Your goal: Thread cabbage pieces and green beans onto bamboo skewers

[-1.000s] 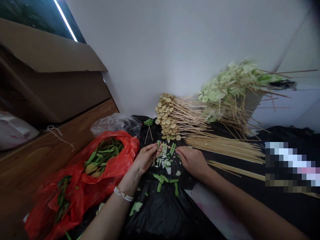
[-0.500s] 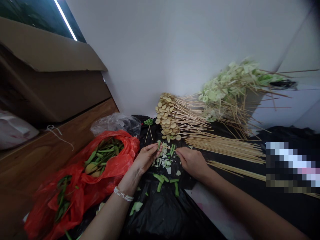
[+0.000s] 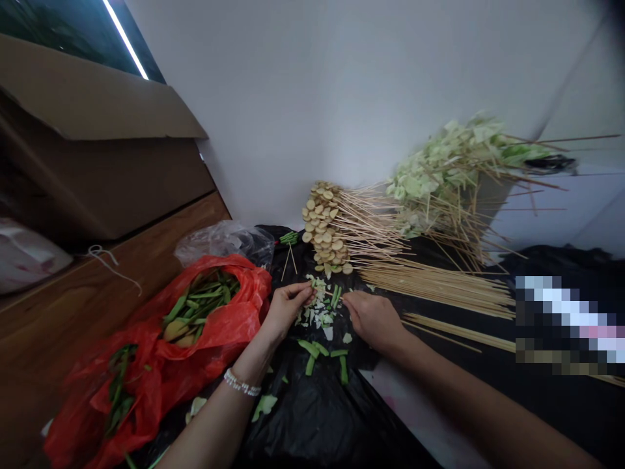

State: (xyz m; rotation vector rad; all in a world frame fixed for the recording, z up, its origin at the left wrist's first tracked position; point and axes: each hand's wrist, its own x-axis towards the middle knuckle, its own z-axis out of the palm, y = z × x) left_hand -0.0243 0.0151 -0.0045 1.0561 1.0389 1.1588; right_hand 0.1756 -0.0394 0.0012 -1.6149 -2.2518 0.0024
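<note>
Chopped cabbage (image 3: pixel 317 311) lay in a small heap on a black plastic sheet (image 3: pixel 317 417), seen from the head camera looking forward and down. The left hand (image 3: pixel 288 309) was over the sheet, just left of the heap, its fingers curled and nearly closed, with the fingertips close to the heap's top. The right hand (image 3: pixel 374 319) was just right of the heap, half closed and palm down, with its fingertips reaching toward the left hand. A thin sliver seemed to lie between them, but it was too small to tell what either hand had hold of. A beaded bracelet (image 3: pixel 241 383) circled the left wrist.

Green bean pieces (image 3: pixel 310 348) lay on the sheet just below the heap. Beyond the sheet's far end, skewered tan slices (image 3: pixel 322 228) were stacked against a white wall (image 3: pixel 293 111). To their right were skewered cabbage leaves (image 3: pixel 449 172), and bare bamboo skewers (image 3: pixel 439 286) lay in rows on the sheet's right side. Left of the sheet, a red plastic bag (image 3: pixel 156 365) held whole green beans (image 3: pixel 200 299), with a clear bag (image 3: pixel 224 244) beyond it. Further left were a wooden ledge (image 3: pixel 97 306) and a cardboard box (image 3: pixel 97 169). A patch at far right (image 3: pixel 561 319) was blurred out.
</note>
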